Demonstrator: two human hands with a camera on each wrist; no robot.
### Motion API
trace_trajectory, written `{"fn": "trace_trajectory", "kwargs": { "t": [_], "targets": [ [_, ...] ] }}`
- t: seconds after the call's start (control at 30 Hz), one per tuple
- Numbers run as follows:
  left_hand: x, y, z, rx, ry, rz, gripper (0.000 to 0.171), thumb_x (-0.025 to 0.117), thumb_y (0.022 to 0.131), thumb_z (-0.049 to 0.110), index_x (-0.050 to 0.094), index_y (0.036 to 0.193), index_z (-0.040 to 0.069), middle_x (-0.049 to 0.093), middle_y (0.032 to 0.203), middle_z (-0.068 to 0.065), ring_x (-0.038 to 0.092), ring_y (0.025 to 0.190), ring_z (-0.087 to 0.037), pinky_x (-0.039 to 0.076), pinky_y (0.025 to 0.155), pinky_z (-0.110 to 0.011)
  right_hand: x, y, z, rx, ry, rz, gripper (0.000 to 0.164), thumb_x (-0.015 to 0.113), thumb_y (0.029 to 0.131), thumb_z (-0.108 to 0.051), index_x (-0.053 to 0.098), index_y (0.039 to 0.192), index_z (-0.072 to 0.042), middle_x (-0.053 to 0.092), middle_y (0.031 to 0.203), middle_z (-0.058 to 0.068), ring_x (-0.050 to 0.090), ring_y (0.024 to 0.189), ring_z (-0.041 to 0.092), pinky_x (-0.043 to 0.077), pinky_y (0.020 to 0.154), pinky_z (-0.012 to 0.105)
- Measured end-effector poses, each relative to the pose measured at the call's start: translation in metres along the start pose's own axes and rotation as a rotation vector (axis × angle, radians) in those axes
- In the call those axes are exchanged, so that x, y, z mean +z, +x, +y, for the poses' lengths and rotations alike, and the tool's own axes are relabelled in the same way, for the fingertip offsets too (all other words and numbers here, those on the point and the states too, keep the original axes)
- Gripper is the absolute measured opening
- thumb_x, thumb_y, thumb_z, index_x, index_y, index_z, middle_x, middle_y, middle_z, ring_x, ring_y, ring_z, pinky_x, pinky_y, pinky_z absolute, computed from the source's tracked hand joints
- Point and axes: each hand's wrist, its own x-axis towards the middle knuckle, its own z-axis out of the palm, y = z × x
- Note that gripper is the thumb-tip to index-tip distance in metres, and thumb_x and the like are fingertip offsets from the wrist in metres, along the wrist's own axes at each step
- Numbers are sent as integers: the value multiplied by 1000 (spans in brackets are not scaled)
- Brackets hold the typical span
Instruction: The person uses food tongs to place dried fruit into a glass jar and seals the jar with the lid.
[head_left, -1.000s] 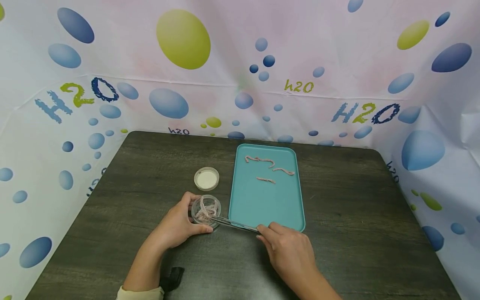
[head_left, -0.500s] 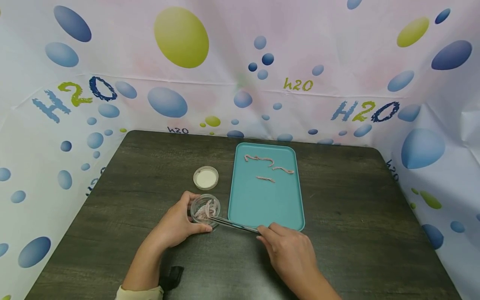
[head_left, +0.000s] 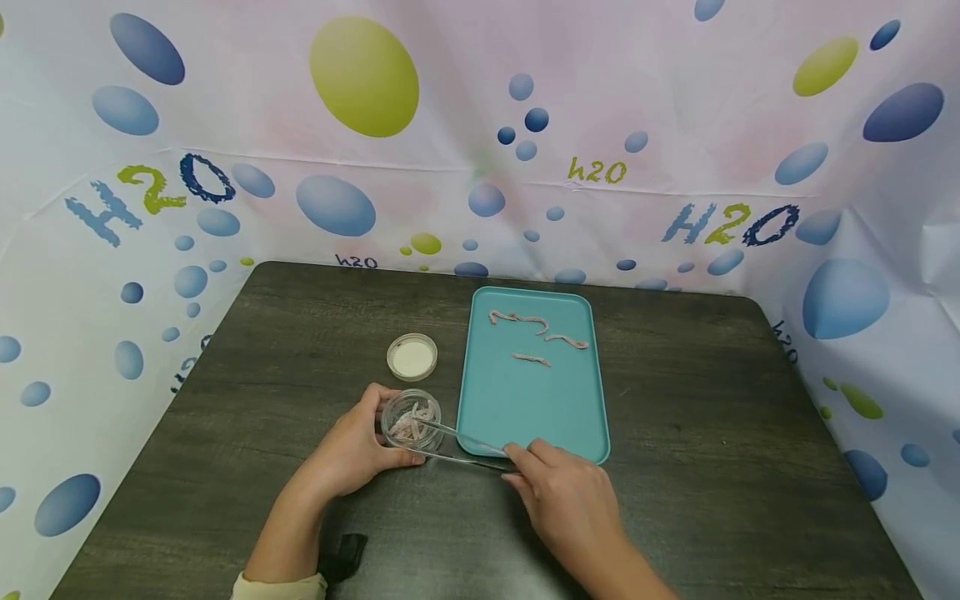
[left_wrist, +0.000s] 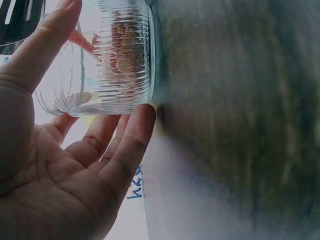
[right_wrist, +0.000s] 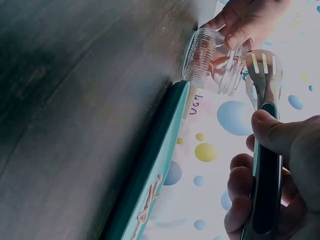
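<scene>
While the left hand [head_left: 348, 458] grasps the glass jar [left_wrist: 127, 75], fingers and thumb about its wall, the right hand [head_left: 570, 496] grips the tongs [right_wrist: 267, 190], arms spread: one tip over the jar's mouth, the other by its near rim; contact unclear. Jar stands on the tabletop [head_left: 697, 433], narrow gap to the tray's [head_left: 517, 408] left edge; lid [head_left: 412, 357] just behind. Pale strands [head_left: 405, 429] in jar, more on tray's far half. Tray's far edge lies near the tabletop's back edge; tabletop extends well past its right side.

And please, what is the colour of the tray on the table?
Turquoise, without any visible pattern; the head view shows the tray best.
</scene>
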Motion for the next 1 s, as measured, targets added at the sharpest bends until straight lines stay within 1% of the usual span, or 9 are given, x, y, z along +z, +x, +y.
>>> {"fn": "trace_trajectory", "kwargs": {
  "t": [0.1,0.2,0.33,0.5,0.63,0.7,0.83,0.9,1.0],
  "targets": [
    [0,0,1,5,5,3,91,100,80,32,44,150,14,69,133,-14,72,93,-17,56,83,-38,-2,0,0,13,9,0,47,103,69,-27,81,111,-19,63,80,-11,53,61,3,47,52,23],
    [0,0,1,8,14,6,91,100,80,33,44,150,14,69,132,-14,71,93,-17,55,83,-38,-4,2,0,35,5,-15,48,101,73,-28,82,115,-17,65,84,-9,55,62,3,47,53,21],
    [0,0,1,10,24,13,92,99,80,35,44,150,13,67,133,-15,68,91,-18,54,81,-38,-7,4,3,72,-14,-38,48,99,77,-31,82,119,-16,67,87,-7,54,58,4,44,50,19],
    [1,0,-2,-3,12,8,93,98,82,37,42,152,15,64,137,-16,68,93,-19,54,82,-37,-11,6,10,107,-33,-50,50,98,78,-33,81,122,-17,67,89,-7,50,54,5,40,48,20],
    [1,0,-3,12,14,0,93,98,83,37,41,152,14,63,139,-17,68,94,-19,54,83,-37,-16,9,15,133,-43,-75,49,97,80,-34,80,123,-18,67,89,-7,43,53,3,36,48,19],
    [1,0,-3,31,24,-3,94,97,83,38,40,153,13,61,144,-17,68,95,-19,55,84,-37,-19,11,18,153,-44,-92,49,97,81,-33,79,124,-18,67,90,-7,41,53,2,35,48,19],
    [1,0,-3,44,46,-3,98,97,83,40,37,156,13,54,156,-18,70,98,-19,56,88,-39,-26,16,23,192,-43,-120,49,96,84,-31,78,128,-19,69,93,-5,45,56,3,37,49,20],
    [1,0,-2,48,41,-10,101,96,84,40,34,159,14,48,161,-20,71,102,-21,58,90,-40,-29,17,26,209,-41,-123,49,96,85,-30,77,129,-18,70,94,-4,48,57,4,38,49,21],
    [0,-1,-2,54,25,-18,104,96,84,39,32,162,15,44,163,-20,72,108,-24,60,92,-41,-33,19,31,231,-40,-126,49,94,87,-28,77,131,-18,70,96,-3,48,58,5,38,50,21]
  ]
}}
